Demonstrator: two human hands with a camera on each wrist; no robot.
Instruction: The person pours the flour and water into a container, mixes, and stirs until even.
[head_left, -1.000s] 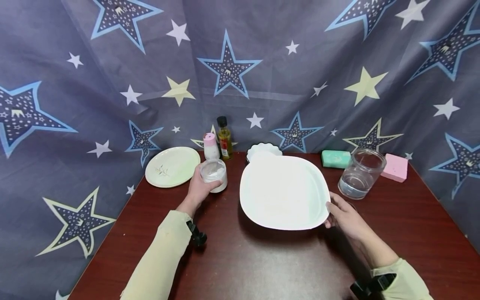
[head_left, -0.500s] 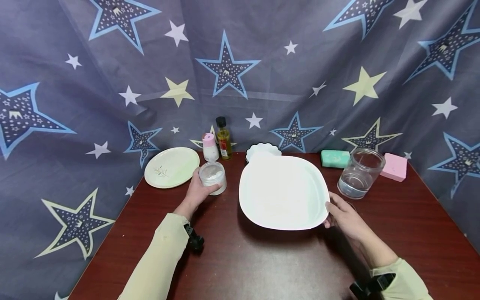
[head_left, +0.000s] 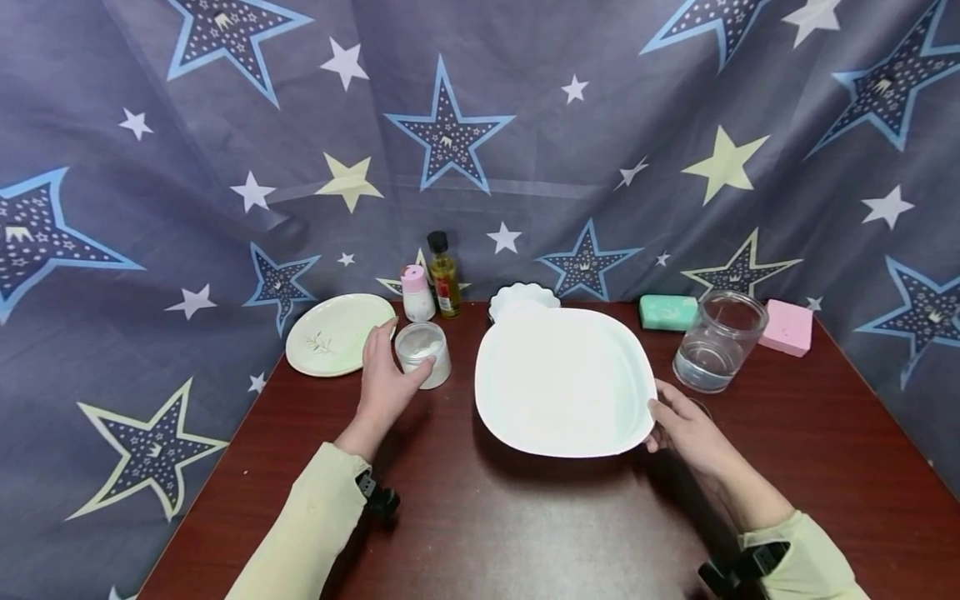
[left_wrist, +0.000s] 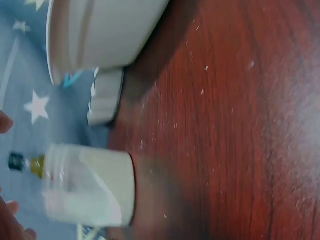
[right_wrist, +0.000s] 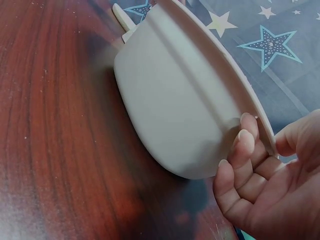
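Note:
A clear jar [head_left: 423, 357] of white powder stands upright on the table, also seen in the left wrist view [left_wrist: 95, 185]. My left hand [head_left: 386, 379] is beside it, fingers spread and apart from its wall in the left wrist view, where only fingertips [left_wrist: 5, 122] show. My right hand [head_left: 693, 429] pinches the right rim of a large white basin [head_left: 566, 383], thumb on top and curled fingers [right_wrist: 241, 150] underneath. Whether the basin's base fully touches the table I cannot tell.
Behind the jar stand a pink-capped shaker [head_left: 417, 293] and an oil bottle [head_left: 444, 275]. An oval plate [head_left: 337, 333] lies left. A scalloped white dish [head_left: 523, 298] is partly hidden by the basin. Right are a green block [head_left: 667, 312], a glass jar of water [head_left: 712, 350] and a pink block [head_left: 787, 327].
My left hand has let go of the powder jar and drawn slightly left, its fingers straightening. The jar stays standing. My right hand keeps its hold on the basin; the head view shifts slightly.

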